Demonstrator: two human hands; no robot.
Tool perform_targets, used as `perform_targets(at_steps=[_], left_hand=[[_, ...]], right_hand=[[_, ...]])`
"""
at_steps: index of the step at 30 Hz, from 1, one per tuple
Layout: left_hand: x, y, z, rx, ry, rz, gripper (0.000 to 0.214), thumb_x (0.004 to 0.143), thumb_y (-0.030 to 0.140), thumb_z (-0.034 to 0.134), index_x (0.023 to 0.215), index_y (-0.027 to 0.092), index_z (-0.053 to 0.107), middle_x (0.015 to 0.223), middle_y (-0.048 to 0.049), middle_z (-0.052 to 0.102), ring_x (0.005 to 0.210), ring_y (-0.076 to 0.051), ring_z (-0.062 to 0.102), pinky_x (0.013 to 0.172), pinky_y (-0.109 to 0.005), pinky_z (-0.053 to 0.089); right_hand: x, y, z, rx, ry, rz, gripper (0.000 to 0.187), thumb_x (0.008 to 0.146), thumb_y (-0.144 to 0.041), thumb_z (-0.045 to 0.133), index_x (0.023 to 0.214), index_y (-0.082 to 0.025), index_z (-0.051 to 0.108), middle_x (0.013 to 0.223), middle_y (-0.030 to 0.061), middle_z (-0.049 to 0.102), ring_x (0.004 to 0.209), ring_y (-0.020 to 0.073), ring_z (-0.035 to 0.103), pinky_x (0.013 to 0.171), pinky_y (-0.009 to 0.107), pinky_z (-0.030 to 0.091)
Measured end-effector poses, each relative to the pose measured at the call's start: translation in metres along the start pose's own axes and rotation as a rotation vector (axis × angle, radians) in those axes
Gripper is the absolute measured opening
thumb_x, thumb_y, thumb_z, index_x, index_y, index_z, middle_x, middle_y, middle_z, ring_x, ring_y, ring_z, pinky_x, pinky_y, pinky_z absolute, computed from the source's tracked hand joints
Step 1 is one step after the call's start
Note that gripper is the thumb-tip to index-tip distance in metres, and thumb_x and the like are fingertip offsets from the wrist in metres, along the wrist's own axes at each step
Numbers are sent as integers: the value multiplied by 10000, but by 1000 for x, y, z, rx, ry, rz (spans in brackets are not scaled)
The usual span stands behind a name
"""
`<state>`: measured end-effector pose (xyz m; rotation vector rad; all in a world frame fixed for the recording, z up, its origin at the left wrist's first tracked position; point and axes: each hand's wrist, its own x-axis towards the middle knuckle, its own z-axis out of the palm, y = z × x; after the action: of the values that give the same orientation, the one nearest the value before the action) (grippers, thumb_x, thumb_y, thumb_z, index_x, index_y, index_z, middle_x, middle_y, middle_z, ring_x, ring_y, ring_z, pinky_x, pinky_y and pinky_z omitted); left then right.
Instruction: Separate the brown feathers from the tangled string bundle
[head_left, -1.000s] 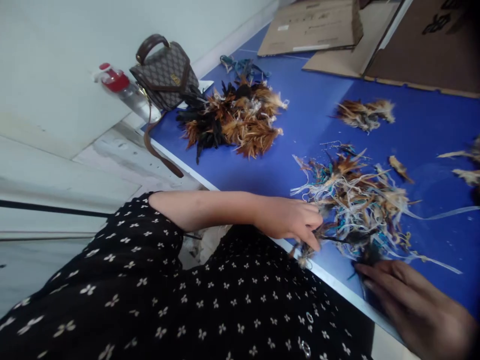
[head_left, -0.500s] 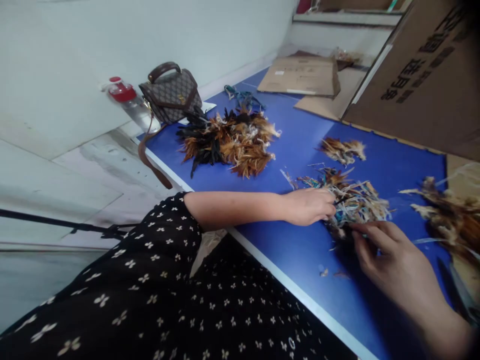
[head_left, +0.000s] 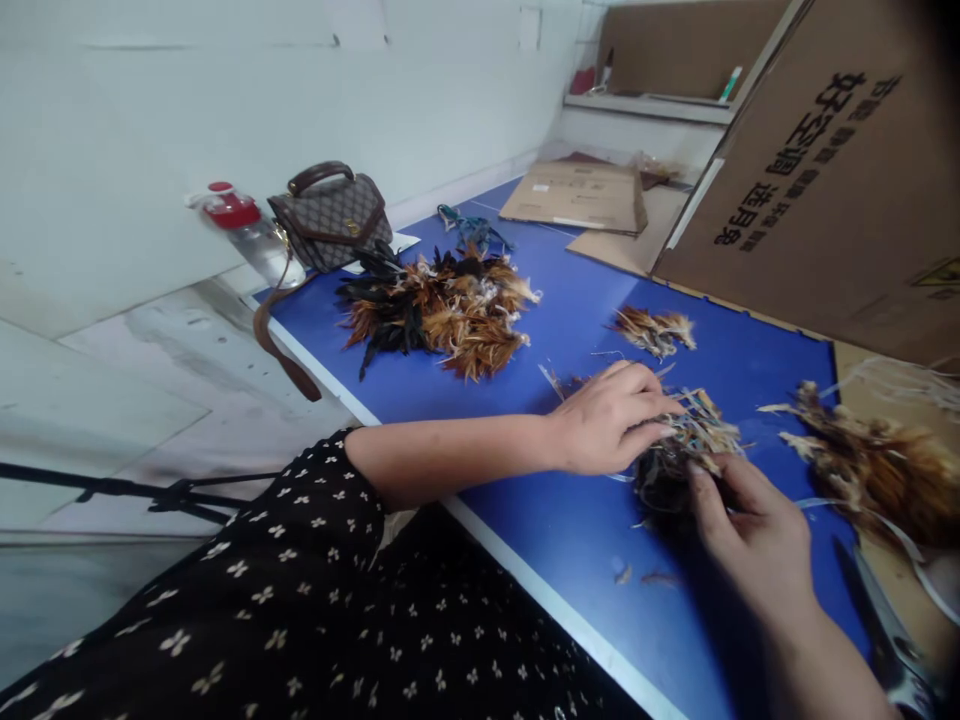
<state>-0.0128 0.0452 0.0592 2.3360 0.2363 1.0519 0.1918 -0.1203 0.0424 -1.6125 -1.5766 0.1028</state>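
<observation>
Left hand (head_left: 609,416), right hand (head_left: 756,535), feather scraps (head_left: 703,424) between

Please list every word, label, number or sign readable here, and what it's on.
"好空调 选月兔": tall cardboard, right.
Smaller characters beside it: too blurred.
Yellow sign, same cardboard: content unreadable.
White label on the flat cardboard: too small.
Clasp on the handbag: no legible lettering.

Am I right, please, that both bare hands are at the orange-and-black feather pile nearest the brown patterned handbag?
Not quite: the head view shows the left hand and right hand at the tangled heap of pale strips and feathers; the orange-and-black feather pile is indeed nearest the brown patterned handbag.
</observation>
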Motion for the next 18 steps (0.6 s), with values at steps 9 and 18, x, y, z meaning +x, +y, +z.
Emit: perform_targets(at_steps=[9,18], left_hand=[[10,11,24,-20,-189,-76,202,1052,234,704,1110,245,897,1132,-119,874,1206,-327,767,1200,-576,445],[-6,9,30,-369,-109,-457,128,927,138,760,1035,176,816,1027,-58,828,957,-188,735,949,-355,601]], right_hand=[[-9,1,-4,99,-12,111,326,1101,-554,718,993,-252,774,911,44,752,764,195,686,780,352,599],[-18,22,-3,80,47,166,376,1053,-622,777,1036,-248,810,916,52,790,738,192,718,697,322,611]])
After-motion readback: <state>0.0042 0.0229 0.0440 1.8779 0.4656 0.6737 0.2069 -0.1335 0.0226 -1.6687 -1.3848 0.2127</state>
